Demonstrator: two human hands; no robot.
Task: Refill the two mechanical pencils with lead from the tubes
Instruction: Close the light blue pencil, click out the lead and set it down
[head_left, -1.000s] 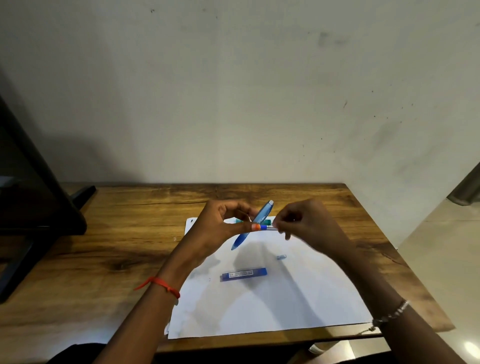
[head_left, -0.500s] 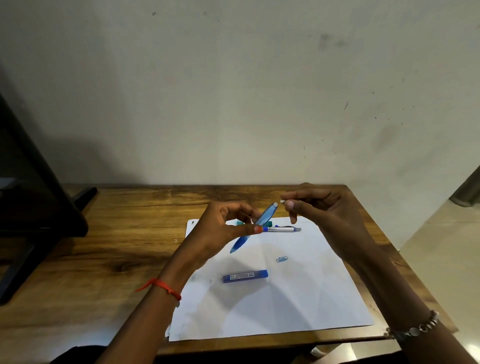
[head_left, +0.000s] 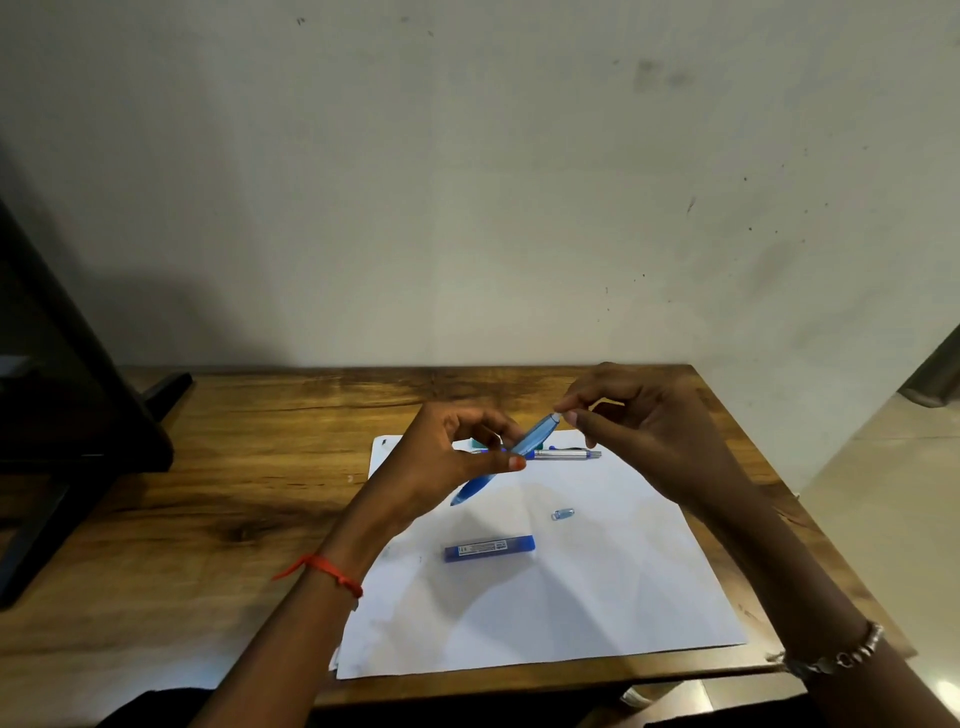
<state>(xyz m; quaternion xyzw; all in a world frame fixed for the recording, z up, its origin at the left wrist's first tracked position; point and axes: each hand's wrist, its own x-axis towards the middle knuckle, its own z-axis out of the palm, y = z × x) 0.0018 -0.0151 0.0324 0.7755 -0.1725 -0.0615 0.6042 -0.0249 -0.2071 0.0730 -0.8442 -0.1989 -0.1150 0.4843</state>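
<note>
1. Above the white sheet of paper (head_left: 571, 597), in the head view, the left hand (head_left: 452, 457) is gripping the blue pencil (head_left: 535, 439). Its thumb and curled fingers are clamping the lower half of the barrel. The pencil is slanting, with its writing tip pointing down towards the paper and its upper end rising to the right.
2. The right hand (head_left: 644, 431) is meeting that upper end. Its thumb and forefinger are pinching together right at the pencil's top, and the other fingers are curling loosely behind. Whether some small part is sitting between the fingertips is too fine to tell.
3. The blue lead tube (head_left: 489, 548) is lying flat on the paper, nearer the person than both hands and touched by neither. Whether it is capped, and what it is holding, cannot be told.
4. A small clear cap (head_left: 562, 514) is lying on the paper between the tube and the right hand, apart from both.
5. The silver pencil (head_left: 566, 454) is lying across the far part of the paper, partly hidden behind the blue pencil and the left hand. A teal object (head_left: 475, 442) is peeking out just beside it, mostly covered by the left fingers.
6. The paper is resting on a wooden table (head_left: 234, 467) standing against a pale wall, and a dark stand (head_left: 78, 415) is sitting at the table's left end.
</note>
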